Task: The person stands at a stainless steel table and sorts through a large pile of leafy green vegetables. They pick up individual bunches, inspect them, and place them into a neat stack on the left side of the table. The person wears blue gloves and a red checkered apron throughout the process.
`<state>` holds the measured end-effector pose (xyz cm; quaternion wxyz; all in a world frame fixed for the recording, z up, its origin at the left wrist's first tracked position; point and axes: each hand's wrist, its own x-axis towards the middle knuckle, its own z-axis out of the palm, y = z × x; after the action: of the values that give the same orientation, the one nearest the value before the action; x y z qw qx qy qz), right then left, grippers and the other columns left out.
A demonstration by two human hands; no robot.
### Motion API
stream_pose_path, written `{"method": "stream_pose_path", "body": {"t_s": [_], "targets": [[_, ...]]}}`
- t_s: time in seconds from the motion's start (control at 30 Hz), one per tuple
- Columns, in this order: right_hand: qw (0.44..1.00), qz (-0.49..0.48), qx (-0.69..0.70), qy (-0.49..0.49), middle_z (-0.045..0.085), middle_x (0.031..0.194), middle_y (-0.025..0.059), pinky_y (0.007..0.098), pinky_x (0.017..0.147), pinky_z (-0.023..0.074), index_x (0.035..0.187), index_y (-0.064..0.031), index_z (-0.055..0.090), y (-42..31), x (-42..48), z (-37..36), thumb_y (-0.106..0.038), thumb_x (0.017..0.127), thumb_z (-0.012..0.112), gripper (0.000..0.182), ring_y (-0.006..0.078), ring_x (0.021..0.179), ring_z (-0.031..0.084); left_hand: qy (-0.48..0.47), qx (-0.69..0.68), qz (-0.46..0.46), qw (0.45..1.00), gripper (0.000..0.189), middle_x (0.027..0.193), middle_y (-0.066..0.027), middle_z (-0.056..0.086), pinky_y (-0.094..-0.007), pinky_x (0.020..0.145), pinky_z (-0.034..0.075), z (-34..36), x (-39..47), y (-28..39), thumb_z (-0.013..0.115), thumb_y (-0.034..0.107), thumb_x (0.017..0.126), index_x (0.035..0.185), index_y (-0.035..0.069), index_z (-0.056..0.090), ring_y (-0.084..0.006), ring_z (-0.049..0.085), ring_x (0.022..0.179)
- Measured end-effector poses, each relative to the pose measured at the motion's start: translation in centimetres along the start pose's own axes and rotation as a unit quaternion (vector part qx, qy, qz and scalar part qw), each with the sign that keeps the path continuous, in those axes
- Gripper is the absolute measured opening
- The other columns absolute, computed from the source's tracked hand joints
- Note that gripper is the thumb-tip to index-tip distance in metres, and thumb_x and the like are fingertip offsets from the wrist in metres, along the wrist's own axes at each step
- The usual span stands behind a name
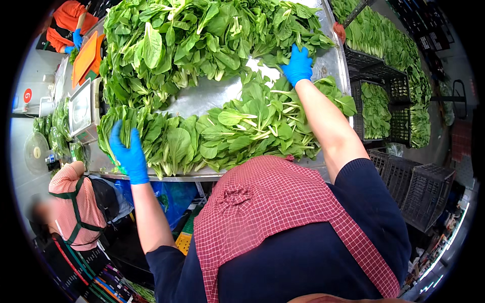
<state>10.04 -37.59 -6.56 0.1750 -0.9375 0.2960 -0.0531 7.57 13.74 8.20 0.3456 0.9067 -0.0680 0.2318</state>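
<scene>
My left hand [129, 154], in a blue glove, is at the left end of the near row of leafy greens [178, 146]. Its thumb and fingers are spread, with nothing held between them. My right hand [298, 66], also gloved in blue, reaches to the right side of the large far pile of leafy greens [227, 41]. Its fingers touch leaves there; whether they grip any is hidden. Loose greens [261, 117] with pale stems lie in a heap between my arms. All of this rests on a metal table [206, 92].
A scale [84, 110] and an orange tray [85, 58] stand at the table's left end. Two co-workers, one in orange [72, 19] and one in stripes [77, 208], are at the left. Black crates [399, 87] with greens stand right; other black crates [420, 189] stand nearer.
</scene>
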Motion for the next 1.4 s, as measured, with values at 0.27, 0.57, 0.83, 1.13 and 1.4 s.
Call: {"method": "stream_pose_path", "body": {"t_s": [0.27,0.57,0.83,1.13,1.4], "targets": [[0.962,-0.103,0.254,-0.012,0.067,0.110,0.0183,0.0328,0.085,0.0514,0.127,-0.0033,0.057,4.9,5.6,-8.1,-0.018,0.068,0.075,0.064,0.0246,0.096,0.066,-0.048,-0.128,-0.112,0.984,0.038,0.118,-0.0107,0.059,-0.0341,0.097,0.042,4.6,-7.0,1.1,0.068,0.004,0.084,0.121,0.003,0.058,-0.0225,0.055,0.107],[0.870,-0.148,0.217,-0.417,0.065,0.108,0.0031,0.0262,0.088,0.0464,0.126,-0.0012,0.057,-2.1,4.2,-22.9,-0.024,0.082,0.072,0.052,0.0107,0.095,0.058,-0.050,0.000,0.090,0.995,0.034,0.116,-0.0112,0.060,-0.0417,0.100,0.038,5.2,-5.6,6.9,0.069,0.004,0.079,0.113,0.006,0.063,-0.0293,0.052,0.111],[0.927,-0.208,0.299,-0.094,0.060,0.124,0.0162,0.0343,0.098,0.0426,0.127,-0.0022,0.056,-5.8,9.3,-14.0,-0.044,0.084,0.069,0.061,0.0233,0.114,0.056,-0.113,-0.087,0.080,0.987,0.032,0.113,-0.0116,0.060,-0.0374,0.098,0.041,7.0,-6.7,8.1,0.068,0.002,0.080,0.111,0.006,0.062,-0.0277,0.055,0.109],[0.926,-0.369,-0.031,0.074,0.064,0.116,0.0128,0.0423,0.093,0.0462,0.114,-0.0214,0.066,-0.6,3.0,-8.3,-0.021,0.076,0.068,0.039,0.0320,0.108,0.059,-0.174,-0.133,-0.022,0.975,0.029,0.107,-0.0120,0.063,-0.0377,0.091,0.044,9.1,-10.9,6.5,0.069,0.006,0.080,0.109,0.007,0.065,-0.0290,0.057,0.103],[0.925,-0.364,-0.103,-0.038,0.067,0.087,0.0054,0.0428,0.080,0.0481,0.087,-0.0188,0.073,-1.0,0.5,-5.2,-0.015,0.071,0.068,0.017,0.0288,0.088,0.060,-0.242,-0.194,0.022,0.950,0.028,0.107,-0.0129,0.064,-0.0387,0.091,0.045,11.8,-9.0,11.1,0.068,0.011,0.082,0.109,0.007,0.065,-0.0318,0.058,0.102]]}}
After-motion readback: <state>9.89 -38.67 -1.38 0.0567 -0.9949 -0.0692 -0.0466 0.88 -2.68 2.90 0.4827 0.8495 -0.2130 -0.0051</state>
